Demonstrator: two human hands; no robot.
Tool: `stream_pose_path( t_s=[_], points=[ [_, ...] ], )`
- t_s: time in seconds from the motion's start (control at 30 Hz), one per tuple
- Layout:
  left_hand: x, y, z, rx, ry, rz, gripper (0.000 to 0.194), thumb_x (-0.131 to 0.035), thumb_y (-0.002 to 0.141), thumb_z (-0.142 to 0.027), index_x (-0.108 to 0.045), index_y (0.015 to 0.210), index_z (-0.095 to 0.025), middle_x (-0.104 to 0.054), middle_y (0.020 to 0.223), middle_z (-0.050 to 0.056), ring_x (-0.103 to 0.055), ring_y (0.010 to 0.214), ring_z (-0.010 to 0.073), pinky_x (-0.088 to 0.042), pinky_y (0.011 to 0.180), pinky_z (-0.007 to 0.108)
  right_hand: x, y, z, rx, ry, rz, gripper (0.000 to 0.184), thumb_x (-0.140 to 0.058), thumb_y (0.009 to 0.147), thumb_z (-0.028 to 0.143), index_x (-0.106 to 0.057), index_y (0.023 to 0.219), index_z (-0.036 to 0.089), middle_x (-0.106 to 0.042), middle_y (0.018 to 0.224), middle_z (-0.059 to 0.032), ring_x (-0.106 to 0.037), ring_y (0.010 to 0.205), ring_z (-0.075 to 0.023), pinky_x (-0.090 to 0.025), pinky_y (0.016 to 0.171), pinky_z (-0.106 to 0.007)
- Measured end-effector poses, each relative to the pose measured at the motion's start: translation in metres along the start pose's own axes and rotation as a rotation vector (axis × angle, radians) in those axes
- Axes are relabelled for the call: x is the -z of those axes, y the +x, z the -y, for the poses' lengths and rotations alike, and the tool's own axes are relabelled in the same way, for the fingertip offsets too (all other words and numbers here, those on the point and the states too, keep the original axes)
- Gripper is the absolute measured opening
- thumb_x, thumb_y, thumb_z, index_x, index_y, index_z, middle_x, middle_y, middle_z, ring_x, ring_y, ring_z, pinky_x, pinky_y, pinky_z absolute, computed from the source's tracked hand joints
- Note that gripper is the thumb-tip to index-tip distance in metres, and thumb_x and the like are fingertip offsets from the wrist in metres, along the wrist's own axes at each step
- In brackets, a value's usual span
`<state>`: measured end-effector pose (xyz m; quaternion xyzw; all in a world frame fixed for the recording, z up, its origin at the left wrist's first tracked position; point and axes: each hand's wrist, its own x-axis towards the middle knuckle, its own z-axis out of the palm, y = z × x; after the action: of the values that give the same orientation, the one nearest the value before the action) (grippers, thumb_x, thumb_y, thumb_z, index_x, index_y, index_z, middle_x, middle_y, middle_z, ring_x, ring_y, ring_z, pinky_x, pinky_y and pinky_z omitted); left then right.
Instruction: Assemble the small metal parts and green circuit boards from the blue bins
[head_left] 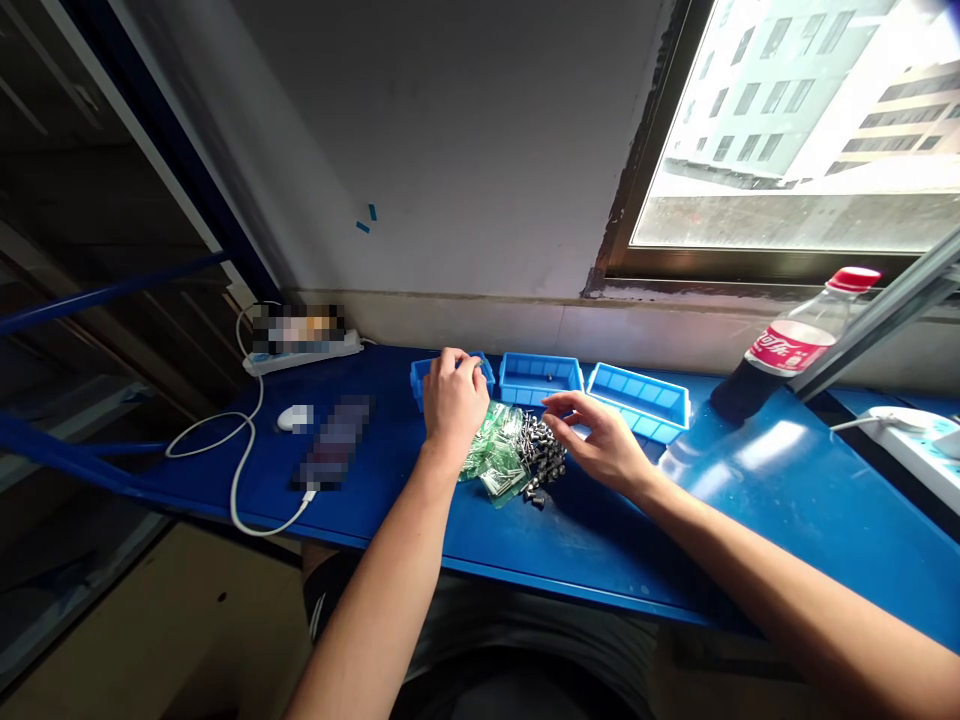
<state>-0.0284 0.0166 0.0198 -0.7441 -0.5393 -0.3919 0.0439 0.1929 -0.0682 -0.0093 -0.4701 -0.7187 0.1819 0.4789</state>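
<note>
- Green circuit boards [499, 455] heaped mid-bench, touching a pile of small dark cylindrical parts [544, 455] on the right side.
- Three blue bins [540, 378] lined up just behind the heap, on the blue bench [750, 500].
- Left hand [454, 400] palm down, fingers curled over left bin's rim; contents of grip not visible.
- Right hand [600, 440] hovering over dark parts, fingers loosely spread, holding nothing visible.

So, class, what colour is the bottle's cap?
Red; the cola bottle's cap shows clearly in the head view, by the window.
</note>
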Motion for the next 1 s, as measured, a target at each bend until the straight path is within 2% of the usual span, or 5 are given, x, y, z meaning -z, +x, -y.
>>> stream_pose_path(
  t_s=[0.13, 0.23, 0.47, 0.7, 1.0],
  points=[
    [-0.002, -0.001, 0.002, 0.059, 0.092, 0.173, 0.036, -0.051, 0.108, -0.036, -0.083, 0.101, -0.022, -0.075, 0.122, 0.011, -0.068, 0.113, 0.0334, -0.051, 0.1, 0.05, 0.0, 0.0, -0.002, 0.147, -0.176, 0.141, 0.017, -0.067, 0.102, 0.034, -0.073, 0.117, 0.026, -0.077, 0.11, -0.0081, -0.07, 0.1, -0.0272, -0.06, 0.088, -0.047],
    [-0.003, -0.002, 0.001, 0.055, 0.112, 0.231, 0.044, -0.048, 0.11, -0.042, -0.083, 0.095, -0.021, -0.077, 0.12, 0.011, -0.068, 0.114, 0.0329, -0.047, 0.104, 0.051, -0.001, 0.0, -0.007, 0.201, -0.241, 0.201, 0.012, -0.07, 0.101, 0.029, -0.077, 0.109, 0.026, -0.078, 0.11, -0.0086, -0.068, 0.103, -0.0286, -0.059, 0.093, -0.049],
    [-0.004, -0.003, 0.001, 0.023, 0.08, 0.211, 0.04, -0.049, 0.109, -0.04, -0.081, 0.094, -0.02, -0.08, 0.11, 0.011, -0.072, 0.106, 0.0283, -0.047, 0.106, 0.047, -0.001, 0.001, -0.008, 0.192, -0.279, 0.237, 0.011, -0.072, 0.098, 0.021, -0.081, 0.104, 0.026, -0.081, 0.1, -0.0067, -0.068, 0.101, -0.0285, -0.061, 0.089, -0.046],
    [-0.01, -0.002, -0.004, -0.149, -0.171, 0.021, 0.02, -0.06, 0.103, -0.027, -0.079, 0.099, -0.021, -0.079, 0.112, 0.01, -0.07, 0.111, 0.0291, -0.052, 0.103, 0.046, 0.0, 0.001, -0.01, 0.177, -0.293, 0.246, 0.017, -0.073, 0.096, 0.019, -0.083, 0.104, 0.03, -0.08, 0.097, -0.0059, -0.07, 0.105, -0.0298, -0.062, 0.091, -0.048],
    [-0.012, -0.007, -0.025, -0.35, -0.369, 0.158, 0.023, -0.054, 0.106, -0.023, -0.077, 0.101, -0.019, -0.077, 0.109, 0.009, -0.067, 0.108, 0.0252, -0.056, 0.102, 0.042, -0.005, 0.004, -0.01, 0.168, -0.414, 0.256, 0.018, -0.066, 0.095, 0.015, -0.079, 0.099, 0.026, -0.078, 0.092, -0.0073, -0.068, 0.097, -0.0294, -0.059, 0.086, -0.045]
  ],
)
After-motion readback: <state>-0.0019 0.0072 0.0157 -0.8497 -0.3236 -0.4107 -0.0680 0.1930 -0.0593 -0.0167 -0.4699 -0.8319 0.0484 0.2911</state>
